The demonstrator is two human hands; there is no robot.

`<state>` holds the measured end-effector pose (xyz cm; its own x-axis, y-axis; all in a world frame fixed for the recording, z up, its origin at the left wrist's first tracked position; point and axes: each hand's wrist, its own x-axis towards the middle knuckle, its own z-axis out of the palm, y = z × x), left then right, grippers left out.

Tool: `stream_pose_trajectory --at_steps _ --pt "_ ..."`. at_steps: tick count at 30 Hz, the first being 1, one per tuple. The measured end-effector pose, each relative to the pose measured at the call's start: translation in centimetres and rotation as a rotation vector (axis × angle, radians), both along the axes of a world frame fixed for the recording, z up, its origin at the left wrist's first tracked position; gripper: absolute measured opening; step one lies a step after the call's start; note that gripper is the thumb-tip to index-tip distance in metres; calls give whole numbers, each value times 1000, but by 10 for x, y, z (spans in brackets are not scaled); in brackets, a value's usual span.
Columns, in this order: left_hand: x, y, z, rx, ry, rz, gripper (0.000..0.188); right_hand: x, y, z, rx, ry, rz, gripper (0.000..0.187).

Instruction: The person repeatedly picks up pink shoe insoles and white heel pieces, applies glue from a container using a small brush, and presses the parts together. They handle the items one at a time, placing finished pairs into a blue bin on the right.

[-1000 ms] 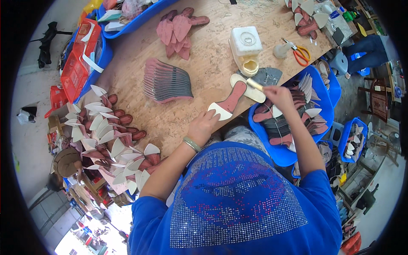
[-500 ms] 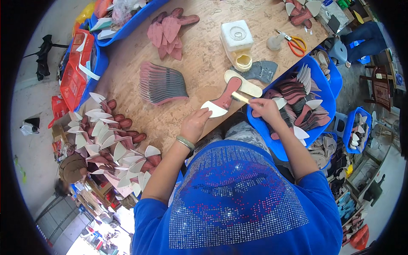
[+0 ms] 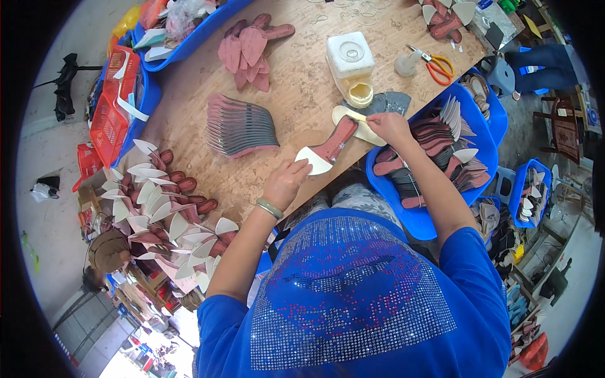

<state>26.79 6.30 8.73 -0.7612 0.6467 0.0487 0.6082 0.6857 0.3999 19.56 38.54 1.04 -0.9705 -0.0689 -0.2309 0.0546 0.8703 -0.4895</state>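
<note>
My left hand [image 3: 285, 181] pinches the white pointed end of a shoe insole [image 3: 339, 140], whose other part is dark pink. The insole slants away to the right over the table's near edge. My right hand [image 3: 389, 128] grips a brush by its pale flat handle [image 3: 357, 116]; the brush tip is at the insole's far rounded end, though the bristles are hard to make out. Under that end lies a cream sole-shaped piece [image 3: 372, 133], partly covered by my right hand. Just beyond stands a white plastic container [image 3: 350, 57] with a yellowed open mouth [image 3: 360, 94].
A fanned stack of insoles [image 3: 241, 126] and a loose pink pile [image 3: 247, 50] lie on the wooden table [image 3: 296, 82]. White-tipped insoles [image 3: 157, 201] crowd its left side. Orange-handled pliers [image 3: 439, 68] lie far right. A blue basket [image 3: 403, 217] full of insoles adjoins my right forearm.
My right hand has moved away from me with the brush, from the insole's middle to its far end. The left hand has shifted slightly left with the insole.
</note>
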Motion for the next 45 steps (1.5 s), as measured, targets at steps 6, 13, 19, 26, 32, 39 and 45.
stream_pose_trajectory --at_steps 6,13,19,26,32,39,45 --pt "0 5 2 25 -17 15 35 22 -16 9 -80 210 195 21" --pt "1 10 4 24 5 7 32 59 -52 24 -226 132 203 20" --pt "2 16 5 24 6 -20 32 62 -73 13 -828 -302 -123 22" --pt "6 14 -2 2 -3 14 32 56 -46 32 -275 -48 83 21" --pt "8 13 -5 -20 -6 26 31 40 -10 22 -109 16 65 20" --pt "6 15 -5 39 -1 36 27 25 24 -13 -57 21 -66 22" --pt "5 11 -14 101 -10 115 22 61 31 -7 -140 -26 -159 22"
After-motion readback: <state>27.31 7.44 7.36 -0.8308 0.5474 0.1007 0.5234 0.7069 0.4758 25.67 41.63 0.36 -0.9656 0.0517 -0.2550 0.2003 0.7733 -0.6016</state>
